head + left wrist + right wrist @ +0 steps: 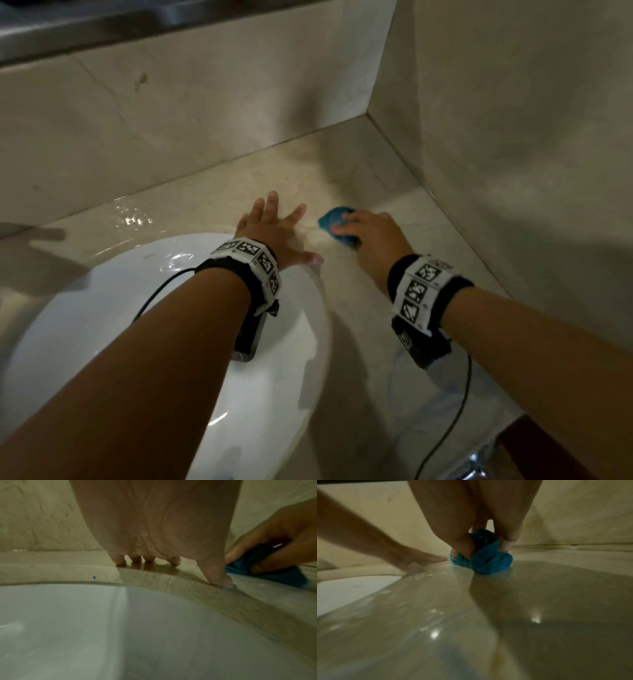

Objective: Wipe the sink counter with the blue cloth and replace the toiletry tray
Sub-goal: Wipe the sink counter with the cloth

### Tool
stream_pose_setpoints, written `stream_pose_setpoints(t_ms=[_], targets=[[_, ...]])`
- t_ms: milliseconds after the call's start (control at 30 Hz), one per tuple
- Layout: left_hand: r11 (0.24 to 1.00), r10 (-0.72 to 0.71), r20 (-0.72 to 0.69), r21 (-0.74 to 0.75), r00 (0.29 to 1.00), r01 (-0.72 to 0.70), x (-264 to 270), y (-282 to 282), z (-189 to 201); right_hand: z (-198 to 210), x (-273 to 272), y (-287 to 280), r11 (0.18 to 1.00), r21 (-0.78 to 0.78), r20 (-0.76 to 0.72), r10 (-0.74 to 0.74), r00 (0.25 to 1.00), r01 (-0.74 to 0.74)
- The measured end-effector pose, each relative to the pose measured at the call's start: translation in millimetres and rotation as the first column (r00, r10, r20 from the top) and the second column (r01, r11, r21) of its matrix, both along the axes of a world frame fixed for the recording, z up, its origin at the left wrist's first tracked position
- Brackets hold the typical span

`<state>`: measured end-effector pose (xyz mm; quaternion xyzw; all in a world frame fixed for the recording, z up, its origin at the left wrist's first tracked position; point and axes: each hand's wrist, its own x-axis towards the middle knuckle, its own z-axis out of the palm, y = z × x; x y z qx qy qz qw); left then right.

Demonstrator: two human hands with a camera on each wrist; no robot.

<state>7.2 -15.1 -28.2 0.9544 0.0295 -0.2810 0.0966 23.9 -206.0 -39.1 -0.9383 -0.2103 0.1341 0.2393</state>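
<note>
A bunched blue cloth [334, 220] lies on the beige marble counter [376, 192] to the right of the white sink basin [164, 308]. My right hand [368, 233] grips the blue cloth [488, 561] against the wet counter, with fingers and thumb curled round it. My left hand [274, 226] rests flat on the counter just behind the basin's rim, fingers spread and straight. In the left wrist view the left thumb [217, 577] presses the stone edge beside the blue cloth [274, 574]. No toiletry tray shows in any view.
Marble walls [513, 120] close the counter at the back and right, meeting in a corner. Water glistens on the counter [133, 219] behind the basin. A dark ledge [102, 24] runs above the back wall. Cables hang from both wrist bands.
</note>
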Motion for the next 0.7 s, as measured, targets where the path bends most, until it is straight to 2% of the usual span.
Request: stream_pose_setpoints(t_ms=[33,100,167,200,267,400,533,700], targets=[[1.0,-0.011,-0.007,0.01,1.0,0.011,2,1,1,-1,-10,2,0.999,0.025,0.018,0.035,0.999,-0.035],[0.999,-0.031,-0.019,0.017,0.999,0.031,4,4,2,4,-27,-3,0.993,-0.053,-0.007,0.102,0.995,-0.102],[0.999,-0.045,-0.023,0.022,0.999,0.045,4,5,3,9,-31,-12,0.979,-0.127,-0.096,0.146,0.985,-0.158],[0.998,-0.049,-0.025,0.025,0.998,0.049,4,5,3,13,-29,-16,0.979,-0.115,-0.132,0.155,0.979,-0.171],[0.999,-0.049,-0.028,0.021,0.998,0.049,5,5,3,19,-20,-14,0.986,-0.06,-0.144,0.147,0.979,-0.157],[0.999,-0.04,-0.006,-0.018,0.999,0.04,5,6,-1,25,23,12,0.998,0.004,-0.085,-0.06,0.995,0.061],[0.999,-0.044,0.003,-0.026,0.999,0.044,3,9,-6,18,40,40,0.991,-0.129,0.032,-0.032,0.999,0.036],[0.996,-0.032,0.042,-0.086,0.999,0.035,2,13,-5,17,-6,34,0.995,-0.093,0.0,0.029,1.0,-0.029]])
